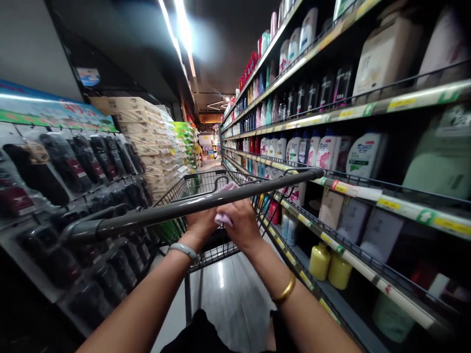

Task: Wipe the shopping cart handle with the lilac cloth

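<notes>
Cloth [222,218] sits at your right hand, just under the handle [206,198], with a pink patch also showing past the bar's far side. Your right hand [243,221] looks curled and clamped on it. Your left hand [201,223] is right beside, partly behind the bar; its fingers are hidden, so you can't tell whether they're apart or together, or whether they grip the cloth too.

Progress, as a judgement: mid-handling. Done: cloth is picked up and both your hands are together at the bar. Left: cloth isn't set down or let go. No finished result shows.

Materials: cloth is pale pink, soft, bunched, folds blurred. Handle is a smooth, dark grey, rounded tube, slightly glossy, running at a slant above your wrists. Basket [217,256] is thin dark wire mesh. Pale bangle [185,252], smooth and thick, rings your left wrist; gold bangle [286,289], shiny, rings your right forearm. Floor [224,294] is grey and reflective.

On your right, shelves carry white bottles [364,154] with rounded shoulders and squat yellow jars [320,261]. On your left, dark packs [91,157] hang in clear, wrinkled plastic.
</notes>
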The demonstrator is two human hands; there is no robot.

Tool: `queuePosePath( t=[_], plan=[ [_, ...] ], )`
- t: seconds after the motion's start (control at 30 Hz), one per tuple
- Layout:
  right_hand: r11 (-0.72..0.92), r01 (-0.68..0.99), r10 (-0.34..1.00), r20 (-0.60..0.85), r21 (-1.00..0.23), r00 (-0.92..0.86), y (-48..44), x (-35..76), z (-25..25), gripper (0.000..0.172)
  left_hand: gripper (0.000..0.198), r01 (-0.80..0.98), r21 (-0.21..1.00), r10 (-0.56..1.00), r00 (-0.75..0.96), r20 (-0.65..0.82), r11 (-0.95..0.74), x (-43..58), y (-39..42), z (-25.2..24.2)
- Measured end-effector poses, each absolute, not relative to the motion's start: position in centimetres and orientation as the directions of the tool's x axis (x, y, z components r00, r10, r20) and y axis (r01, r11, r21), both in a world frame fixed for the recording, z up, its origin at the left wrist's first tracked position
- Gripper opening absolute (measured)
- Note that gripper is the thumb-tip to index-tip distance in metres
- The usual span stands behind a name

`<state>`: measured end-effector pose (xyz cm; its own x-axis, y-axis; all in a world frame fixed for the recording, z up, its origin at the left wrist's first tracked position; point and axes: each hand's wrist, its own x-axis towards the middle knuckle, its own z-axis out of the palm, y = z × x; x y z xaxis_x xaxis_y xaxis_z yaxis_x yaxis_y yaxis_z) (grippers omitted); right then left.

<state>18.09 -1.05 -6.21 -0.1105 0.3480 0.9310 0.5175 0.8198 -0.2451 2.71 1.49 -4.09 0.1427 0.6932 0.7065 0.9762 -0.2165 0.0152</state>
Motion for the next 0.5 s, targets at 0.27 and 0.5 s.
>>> queuePosePath(
  t=[0.27, 0.5],
  plan=[
    [0.711, 0.672, 0.003, 0.957, -0.206, 0.290, -8.6, 27.9, -2.7, 0.008, 0.048, 0.975, -0.030, 0.667, 0.173, 0.724, -0.221, 1.9, 0.8, -4.5],
    [0.632, 0.762, 0.349, 0.930, -0.142, -0.116, -7.8, 21.1, 3.8, 0.008, 0.039, 0.946, -0.068, 0.645, 0.266, 0.716, -0.316, 1.3, 0.1, -4.0]
  ],
)
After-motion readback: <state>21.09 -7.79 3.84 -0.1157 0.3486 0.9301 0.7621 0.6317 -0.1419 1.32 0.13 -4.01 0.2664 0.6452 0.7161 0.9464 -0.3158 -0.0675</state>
